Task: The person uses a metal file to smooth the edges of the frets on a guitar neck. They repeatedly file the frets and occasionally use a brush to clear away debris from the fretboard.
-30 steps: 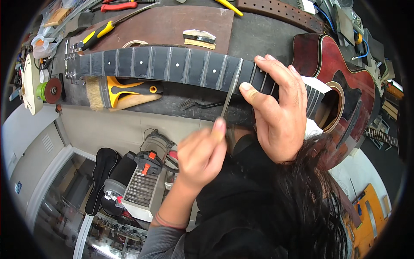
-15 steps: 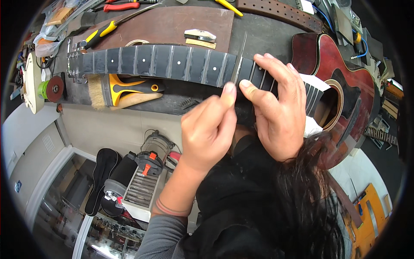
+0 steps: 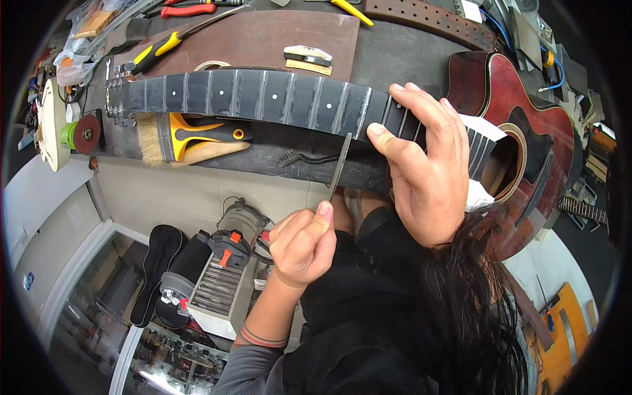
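A red acoustic guitar (image 3: 526,125) lies across the workbench, its dark fretboard (image 3: 263,95) stretching to the left. My right hand (image 3: 424,171) presses down on the neck near the body, fingers over the frets and thumb on the near edge. My left hand (image 3: 299,243) sits below the bench edge and pinches the lower end of a thin metal file (image 3: 340,164). The file's tip points up at the near edge of the fretboard, just left of my right thumb.
A brush with a yellow and black handle (image 3: 197,135) lies in front of the neck. Behind the neck are a brown mat (image 3: 263,39), a yellow-handled screwdriver (image 3: 158,46) and a small wooden block (image 3: 307,58). A grey machine (image 3: 224,276) stands on the floor below.
Half a second ago my left hand was up at the neck with the file across the frets. It has since drawn back toward me, pulling the file off the fretboard. My right hand stayed put.
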A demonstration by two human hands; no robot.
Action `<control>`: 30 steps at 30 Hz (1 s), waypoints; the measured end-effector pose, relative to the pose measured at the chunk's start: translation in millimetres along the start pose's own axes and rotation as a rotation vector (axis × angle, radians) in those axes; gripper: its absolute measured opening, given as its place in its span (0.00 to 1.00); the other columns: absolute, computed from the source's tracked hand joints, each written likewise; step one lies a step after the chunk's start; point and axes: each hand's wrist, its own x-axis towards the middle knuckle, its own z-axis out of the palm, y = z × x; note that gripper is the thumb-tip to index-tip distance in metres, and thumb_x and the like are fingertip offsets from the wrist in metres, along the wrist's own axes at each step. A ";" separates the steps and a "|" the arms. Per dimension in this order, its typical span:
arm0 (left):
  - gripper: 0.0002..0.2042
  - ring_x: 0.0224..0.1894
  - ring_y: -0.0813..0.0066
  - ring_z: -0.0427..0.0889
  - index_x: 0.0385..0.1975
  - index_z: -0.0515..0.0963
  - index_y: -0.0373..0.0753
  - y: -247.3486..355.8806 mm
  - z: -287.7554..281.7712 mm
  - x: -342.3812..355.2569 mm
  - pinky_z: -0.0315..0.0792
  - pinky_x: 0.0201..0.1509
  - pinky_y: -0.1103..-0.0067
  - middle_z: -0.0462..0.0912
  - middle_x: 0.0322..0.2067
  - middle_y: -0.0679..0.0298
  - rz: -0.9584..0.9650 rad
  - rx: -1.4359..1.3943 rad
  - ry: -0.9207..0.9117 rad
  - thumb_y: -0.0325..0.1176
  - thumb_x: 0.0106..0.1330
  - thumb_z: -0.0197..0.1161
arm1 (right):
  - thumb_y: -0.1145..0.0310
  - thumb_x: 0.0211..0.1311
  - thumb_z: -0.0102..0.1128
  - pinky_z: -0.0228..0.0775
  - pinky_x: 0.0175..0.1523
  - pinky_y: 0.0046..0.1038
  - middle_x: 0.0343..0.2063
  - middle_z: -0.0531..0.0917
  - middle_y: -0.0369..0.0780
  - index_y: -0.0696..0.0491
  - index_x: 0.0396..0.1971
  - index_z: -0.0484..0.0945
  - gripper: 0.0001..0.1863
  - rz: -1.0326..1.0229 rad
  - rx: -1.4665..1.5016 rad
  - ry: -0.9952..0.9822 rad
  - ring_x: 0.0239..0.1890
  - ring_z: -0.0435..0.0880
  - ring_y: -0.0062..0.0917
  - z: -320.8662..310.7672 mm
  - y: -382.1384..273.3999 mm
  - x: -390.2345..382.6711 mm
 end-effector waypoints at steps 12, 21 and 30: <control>0.25 0.19 0.65 0.74 0.59 0.86 0.29 -12.1 36.3 68.6 0.70 0.25 0.71 0.75 0.22 0.59 -0.012 -0.059 0.050 0.08 0.60 0.70 | 0.78 0.59 0.71 0.67 0.78 0.57 0.68 0.84 0.45 0.45 0.50 0.90 0.19 0.008 0.008 -0.015 0.73 0.81 0.46 -4.6 -3.3 1.6; 0.26 0.20 0.64 0.74 0.61 0.86 0.29 -1.8 24.1 49.0 0.71 0.26 0.70 0.75 0.22 0.59 -0.037 0.030 0.000 0.08 0.61 0.69 | 0.81 0.57 0.71 0.67 0.78 0.58 0.68 0.84 0.47 0.46 0.50 0.91 0.21 -0.001 0.021 -0.015 0.73 0.82 0.47 -3.3 -1.2 1.6; 0.21 0.19 0.64 0.74 0.54 0.84 0.27 6.7 1.8 -15.2 0.71 0.24 0.72 0.77 0.23 0.59 -0.026 -0.003 0.035 0.06 0.60 0.70 | 0.73 0.59 0.70 0.66 0.78 0.56 0.68 0.82 0.42 0.44 0.50 0.90 0.18 -0.007 -0.006 0.002 0.73 0.81 0.43 0.0 1.8 -0.4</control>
